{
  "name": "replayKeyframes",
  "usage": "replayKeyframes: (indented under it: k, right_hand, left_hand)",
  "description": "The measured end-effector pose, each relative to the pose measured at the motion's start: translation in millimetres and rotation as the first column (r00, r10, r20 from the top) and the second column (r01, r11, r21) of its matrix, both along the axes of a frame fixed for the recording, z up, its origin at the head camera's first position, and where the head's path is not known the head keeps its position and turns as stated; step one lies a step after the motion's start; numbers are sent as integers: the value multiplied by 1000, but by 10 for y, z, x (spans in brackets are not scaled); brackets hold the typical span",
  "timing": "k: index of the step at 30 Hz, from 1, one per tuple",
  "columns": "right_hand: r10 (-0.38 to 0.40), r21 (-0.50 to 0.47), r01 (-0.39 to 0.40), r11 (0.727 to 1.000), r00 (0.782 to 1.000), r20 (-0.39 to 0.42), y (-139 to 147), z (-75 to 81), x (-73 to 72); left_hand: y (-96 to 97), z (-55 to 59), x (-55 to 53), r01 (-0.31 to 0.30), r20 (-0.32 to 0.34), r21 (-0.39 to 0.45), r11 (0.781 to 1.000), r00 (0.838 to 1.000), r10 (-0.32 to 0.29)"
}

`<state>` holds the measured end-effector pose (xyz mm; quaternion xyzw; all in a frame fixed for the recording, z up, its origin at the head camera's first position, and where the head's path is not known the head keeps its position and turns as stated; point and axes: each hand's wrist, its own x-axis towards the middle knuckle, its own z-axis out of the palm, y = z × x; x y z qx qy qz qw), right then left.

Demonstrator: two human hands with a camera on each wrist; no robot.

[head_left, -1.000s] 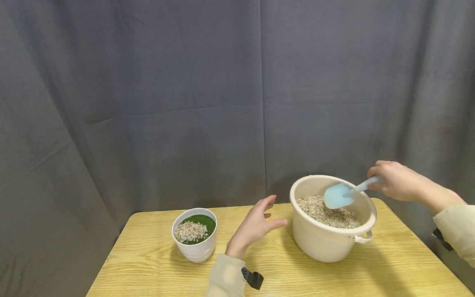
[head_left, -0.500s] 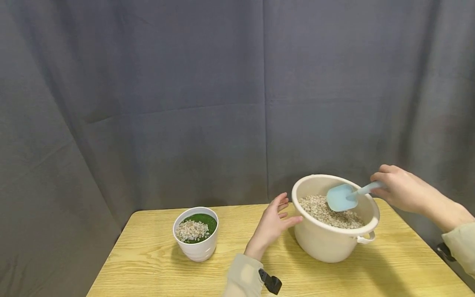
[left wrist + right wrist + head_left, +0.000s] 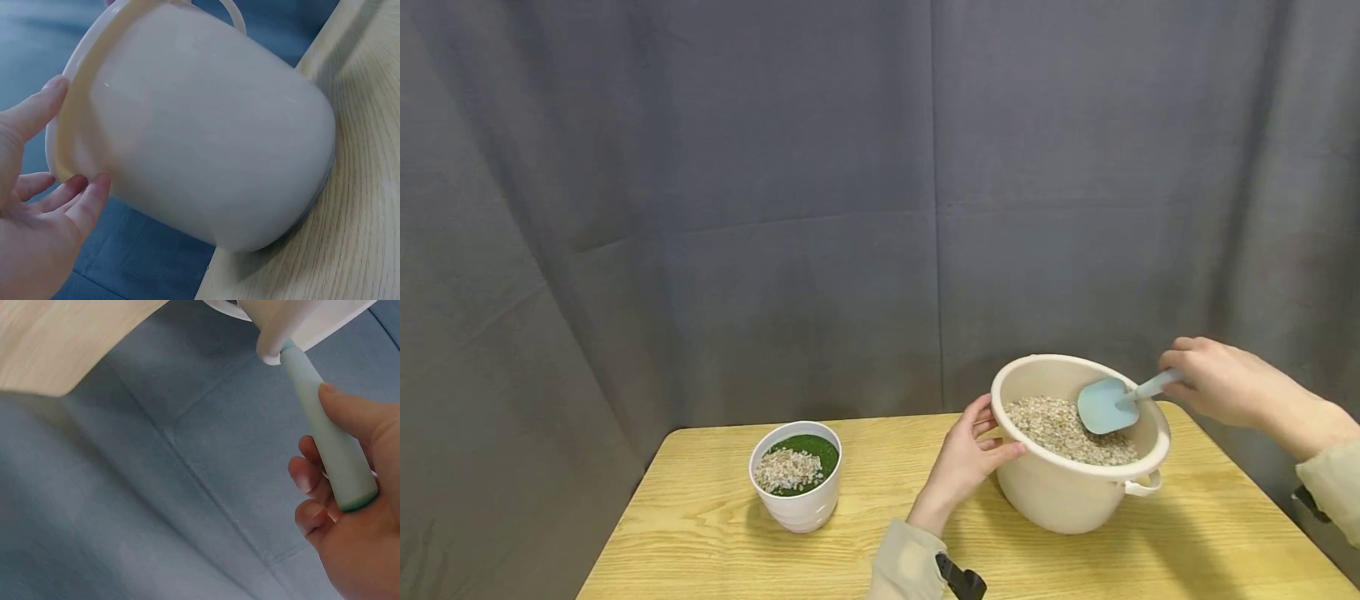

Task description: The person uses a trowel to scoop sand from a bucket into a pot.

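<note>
A cream bucket (image 3: 1060,496) with side handles stands on the right of the table, partly filled with pale gravel (image 3: 1052,425). My left hand (image 3: 964,462) holds its left rim, and in the left wrist view the thumb and bent fingers (image 3: 87,209) meet that rim. Over the gravel, my right hand (image 3: 1213,379) grips a light blue scoop (image 3: 1105,406) by its handle (image 3: 331,437). The scoop's blade is inside the bucket, its lower edge close to the gravel. In the right wrist view the bucket wall hides the blade.
To the left stands a white ribbed pot (image 3: 801,510) with a green surface (image 3: 820,450) and a heap of pale gravel on one side. Both vessels rest on a wooden table (image 3: 700,517). A grey curtain (image 3: 805,208) hangs right behind its back edge.
My left hand has moved right from beside the bucket onto its rim. The scoop has shifted slightly right and down toward the gravel in my right hand.
</note>
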<state>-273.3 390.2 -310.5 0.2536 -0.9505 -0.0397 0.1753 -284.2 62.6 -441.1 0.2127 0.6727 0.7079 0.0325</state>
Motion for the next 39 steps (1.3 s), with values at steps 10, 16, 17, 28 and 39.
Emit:
replayKeyframes:
  k: [10, 16, 17, 28, 39]
  right_hand:
    - [-22, 37, 17, 999, 989, 148, -43, 27, -112]
    - [-15, -57, 26, 998, 984, 180, 1, -88, -201]
    - [-15, -77, 30, 997, 982, 186, 12, -115, -211]
    - [90, -214, -67, 975, 991, 101, -38, -368, -207]
    - [183, -307, -140, 941, 976, 116, -170, -487, -176]
  left_hand:
    - [85, -13, 31, -11, 32, 42, 999, 999, 9]
    - [119, -3, 38, -9, 31, 57, 998, 999, 8]
    - [121, -2, 43, -8, 32, 59, 998, 999, 7]
    - [102, -8, 59, 6, 41, 74, 997, 999, -9]
    - [86, -29, 41, 1, 48, 71, 997, 999, -4]
